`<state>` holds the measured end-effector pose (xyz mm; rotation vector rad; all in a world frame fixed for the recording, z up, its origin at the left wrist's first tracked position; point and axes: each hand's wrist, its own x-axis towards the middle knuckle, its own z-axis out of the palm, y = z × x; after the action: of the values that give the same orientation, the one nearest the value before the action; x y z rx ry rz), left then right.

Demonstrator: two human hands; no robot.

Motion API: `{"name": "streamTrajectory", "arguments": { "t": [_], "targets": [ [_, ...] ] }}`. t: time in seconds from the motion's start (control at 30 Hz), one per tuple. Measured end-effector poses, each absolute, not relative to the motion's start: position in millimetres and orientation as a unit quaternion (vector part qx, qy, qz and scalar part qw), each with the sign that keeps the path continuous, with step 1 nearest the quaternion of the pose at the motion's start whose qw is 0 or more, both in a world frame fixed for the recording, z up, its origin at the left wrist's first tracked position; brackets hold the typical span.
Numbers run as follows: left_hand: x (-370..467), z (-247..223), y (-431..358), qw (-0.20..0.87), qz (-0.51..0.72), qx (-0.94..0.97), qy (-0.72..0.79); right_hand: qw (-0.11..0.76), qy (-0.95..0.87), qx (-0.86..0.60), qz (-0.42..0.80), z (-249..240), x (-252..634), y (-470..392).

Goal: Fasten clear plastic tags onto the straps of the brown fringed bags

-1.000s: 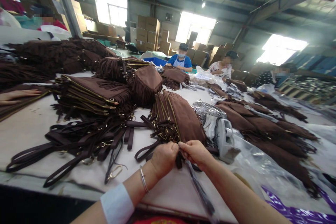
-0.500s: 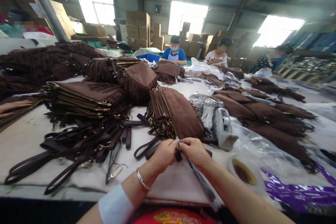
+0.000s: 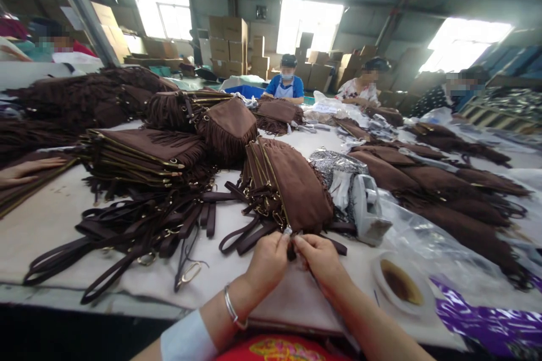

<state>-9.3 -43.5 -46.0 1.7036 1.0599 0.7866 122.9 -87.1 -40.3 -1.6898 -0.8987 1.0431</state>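
Brown fringed bags point(image 3: 298, 186) with gold zippers stand packed together on edge just beyond my hands. My left hand point(image 3: 269, 259) is closed in a pinch at the front bag's near corner, on a small pale wrapped piece point(image 3: 288, 230). Close beside it, my right hand point(image 3: 319, 256) pinches a thin, partly see-through strip that trails toward me under the forearm; its exact kind is unclear. A dark strap end hangs between the two hands. Dark wrist straps point(image 3: 249, 237) with metal clasps lie left of my hands.
Stacked fringed bags point(image 3: 144, 149) and a heap of loose straps point(image 3: 144, 231) lie to the left. At right are a white tape dispenser point(image 3: 370, 214), a tape roll point(image 3: 402, 282), clear plastic and more bags point(image 3: 449, 186). A co-worker's hand point(image 3: 34, 172) rests on bags at far left.
My hands have come slightly apart at the bag's corner, the right shifting a little right and down. The whole view has shifted slightly with my head.
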Motion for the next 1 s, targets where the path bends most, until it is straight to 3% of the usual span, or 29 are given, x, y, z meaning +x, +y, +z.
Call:
{"name": "streamTrajectory", "arguments": {
  "t": [0.13, 0.23, 0.37, 0.5, 0.73, 0.9, 1.0],
  "targets": [
    [-13, -43, -47, 0.399, 0.322, 0.766, 0.387, 0.543, -0.259, -0.607, 0.519, -42, 110, -93],
    [-12, -43, -49, 0.425, 0.330, 0.754, 0.378, 0.592, -0.205, -0.564, 0.538, -50, 103, -89],
    [-7, -40, -51, 0.615, 0.344, 0.592, 0.390, 0.642, -0.130, -0.473, 0.590, -59, 95, -83],
    [-4, -32, -52, 0.839, 0.278, 0.306, 0.355, 0.621, -0.079, -0.416, 0.660, -57, 88, -79],
    [-7, -14, -45, 0.960, 0.193, 0.044, 0.198, 0.641, -0.096, -0.333, 0.685, -46, 87, -65],
    [-14, -14, -42, 0.917, 0.181, 0.232, 0.269, 0.613, -0.135, -0.260, 0.734, -32, 92, -73],
    [-28, -5, -30, 0.757, 0.167, 0.529, 0.345, 0.563, -0.182, -0.256, 0.764, -33, 103, -99]
  ]
}}
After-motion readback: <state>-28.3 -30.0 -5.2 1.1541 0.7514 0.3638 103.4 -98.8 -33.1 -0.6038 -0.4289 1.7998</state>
